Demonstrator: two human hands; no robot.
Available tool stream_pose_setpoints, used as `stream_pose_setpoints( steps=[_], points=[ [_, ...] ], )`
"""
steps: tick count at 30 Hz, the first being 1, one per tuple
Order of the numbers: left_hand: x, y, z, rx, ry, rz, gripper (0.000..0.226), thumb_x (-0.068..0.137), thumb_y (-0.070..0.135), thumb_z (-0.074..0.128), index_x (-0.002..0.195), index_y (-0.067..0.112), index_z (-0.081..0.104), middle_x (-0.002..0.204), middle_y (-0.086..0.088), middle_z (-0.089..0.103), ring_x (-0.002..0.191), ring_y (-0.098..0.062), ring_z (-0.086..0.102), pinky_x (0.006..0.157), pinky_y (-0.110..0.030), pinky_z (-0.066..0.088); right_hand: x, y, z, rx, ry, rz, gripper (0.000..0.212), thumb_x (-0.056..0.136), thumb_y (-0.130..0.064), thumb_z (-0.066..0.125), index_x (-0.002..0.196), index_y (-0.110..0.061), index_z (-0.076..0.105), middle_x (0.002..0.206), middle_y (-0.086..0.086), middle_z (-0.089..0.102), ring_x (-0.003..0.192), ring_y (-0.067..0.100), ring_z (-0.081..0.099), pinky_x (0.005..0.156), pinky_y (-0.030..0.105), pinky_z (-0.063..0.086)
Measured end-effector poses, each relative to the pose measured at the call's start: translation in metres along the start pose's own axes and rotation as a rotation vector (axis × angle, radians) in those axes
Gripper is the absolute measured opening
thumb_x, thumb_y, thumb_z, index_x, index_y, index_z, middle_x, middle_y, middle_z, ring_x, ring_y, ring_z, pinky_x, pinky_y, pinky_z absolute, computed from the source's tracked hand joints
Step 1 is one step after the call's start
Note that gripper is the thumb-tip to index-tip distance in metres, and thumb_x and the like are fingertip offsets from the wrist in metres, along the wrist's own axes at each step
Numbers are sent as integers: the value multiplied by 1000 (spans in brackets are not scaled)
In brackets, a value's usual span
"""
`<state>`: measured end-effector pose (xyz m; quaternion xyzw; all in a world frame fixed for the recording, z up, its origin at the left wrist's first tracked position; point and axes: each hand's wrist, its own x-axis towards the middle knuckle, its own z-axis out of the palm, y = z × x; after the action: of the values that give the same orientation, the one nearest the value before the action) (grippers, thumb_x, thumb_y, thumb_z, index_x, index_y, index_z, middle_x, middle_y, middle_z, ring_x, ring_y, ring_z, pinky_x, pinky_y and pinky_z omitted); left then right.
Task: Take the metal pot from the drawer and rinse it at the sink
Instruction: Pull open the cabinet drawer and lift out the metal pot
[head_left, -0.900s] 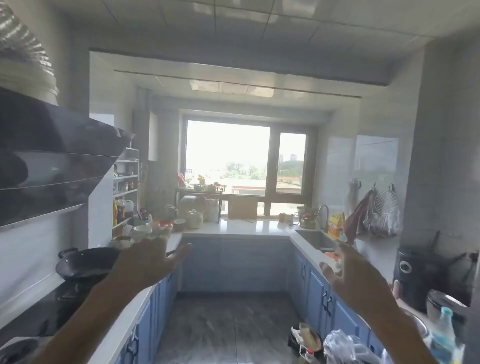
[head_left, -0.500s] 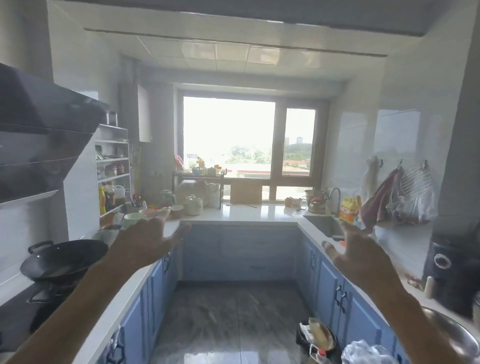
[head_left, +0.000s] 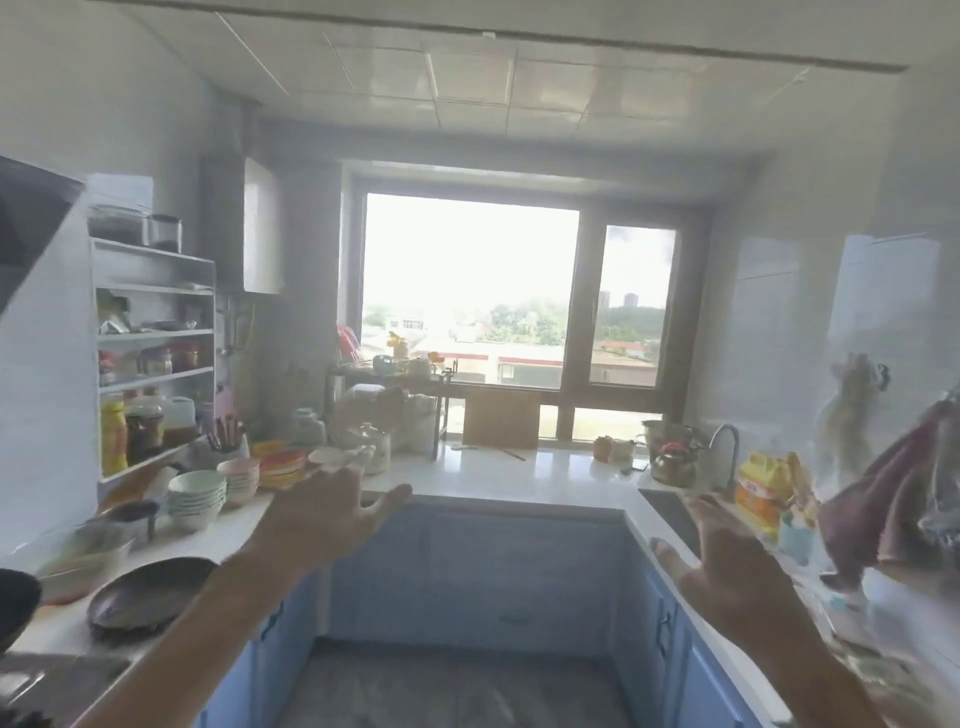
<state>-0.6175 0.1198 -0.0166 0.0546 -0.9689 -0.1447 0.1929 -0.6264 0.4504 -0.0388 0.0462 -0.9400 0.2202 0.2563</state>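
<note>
Both my hands are raised in front of me in a narrow kitchen, holding nothing. My left hand (head_left: 322, 514) has its fingers spread, over the edge of the left counter. My right hand (head_left: 727, 566) is open too, near the right counter, just short of the sink (head_left: 667, 512) with its curved tap (head_left: 727, 441). Blue cabinet fronts and drawers (head_left: 478, 577) run under the white counter on three sides, all shut. No metal pot from a drawer is in view. The picture is blurred.
On the left counter sit stacked bowls (head_left: 197, 499), a dark pan (head_left: 150, 592) and a white shelf of jars (head_left: 156, 364). A kettle (head_left: 672, 462), a yellow bag (head_left: 763, 491) and a hanging purple cloth (head_left: 893, 499) are on the right. The grey floor aisle (head_left: 447, 691) runs ahead.
I have walked deeper into the kitchen; the window, far counter and sink are closer and the range hood has slid off to the left. Both hands stay raised and open.
</note>
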Motion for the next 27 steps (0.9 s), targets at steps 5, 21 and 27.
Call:
stream_pose_setpoints(
  steps=[5, 21, 27],
  points=[
    [144, -1, 89, -27, -15, 65, 76, 90, 65, 38, 150, 21, 25, 159, 2, 27, 144, -20, 32, 114, -41, 31, 114, 39, 82, -29, -36, 39, 65, 88, -39, 56, 144, -21, 31, 148, -3, 40, 134, 17, 40, 104, 33, 36],
    [533, 49, 373, -82, -307, 179, 63, 94, 53, 43, 147, 20, 34, 152, -2, 41, 137, -23, 43, 107, -43, 38, 482, 210, 320, 18, -449, 107, 59, 88, -36, 58, 141, -22, 37, 141, 1, 47, 132, 23, 42, 105, 33, 31],
    [638, 66, 571, -312, -525, -33, 44, 92, 50, 48, 129, 27, 55, 126, 5, 65, 119, -18, 59, 102, -40, 45, 598, 312, 484, 309, -703, 192, 34, 89, -21, 60, 123, -17, 57, 117, -4, 57, 108, 7, 51, 81, 4, 36]
  ],
)
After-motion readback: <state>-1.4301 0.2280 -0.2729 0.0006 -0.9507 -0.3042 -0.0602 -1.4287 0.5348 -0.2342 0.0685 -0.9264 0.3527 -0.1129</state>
